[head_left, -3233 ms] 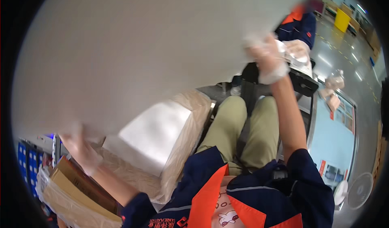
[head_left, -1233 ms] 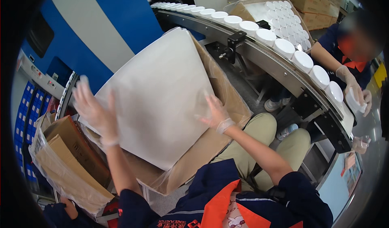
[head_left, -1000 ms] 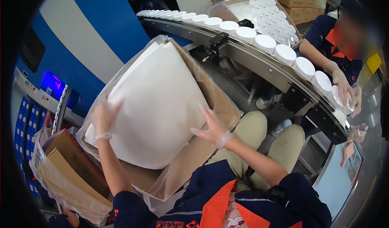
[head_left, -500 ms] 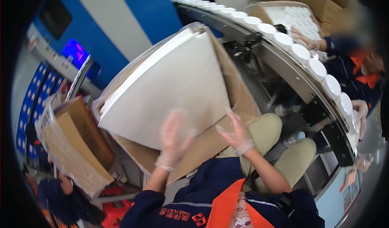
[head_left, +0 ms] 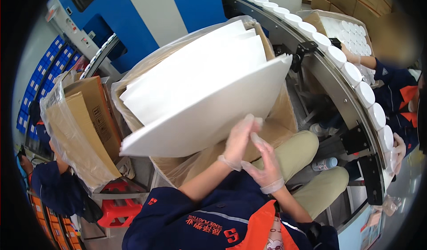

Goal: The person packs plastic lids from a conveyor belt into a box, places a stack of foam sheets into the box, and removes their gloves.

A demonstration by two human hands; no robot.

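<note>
My left hand (head_left: 240, 139), in a clear glove, reaches its stretched fingers to the lower edge of a large white sheet (head_left: 209, 112). The fingertips are blurred; whether they touch the sheet is unclear. Just right of it and lower, my gloved right hand (head_left: 265, 165) is open, thumb and fingers apart, holding nothing. The sheet tilts up over the near side of a plastic-lined carton (head_left: 284, 112). Behind it, more white sheets (head_left: 191, 68) lie stacked in the carton.
A conveyor (head_left: 324, 74) carrying round white lids (head_left: 336, 56) curves along the right. Beyond it, a co-worker's hand (head_left: 351, 56) is by a carton of white pieces. Left stands another lined carton (head_left: 80, 134), near a red stool (head_left: 118, 212). A bottle (head_left: 324, 164) is beside my legs.
The front white sheet has tipped up toward me, parting from the stack behind. My left hand has moved right, close to my right hand. The view has shifted slightly.
</note>
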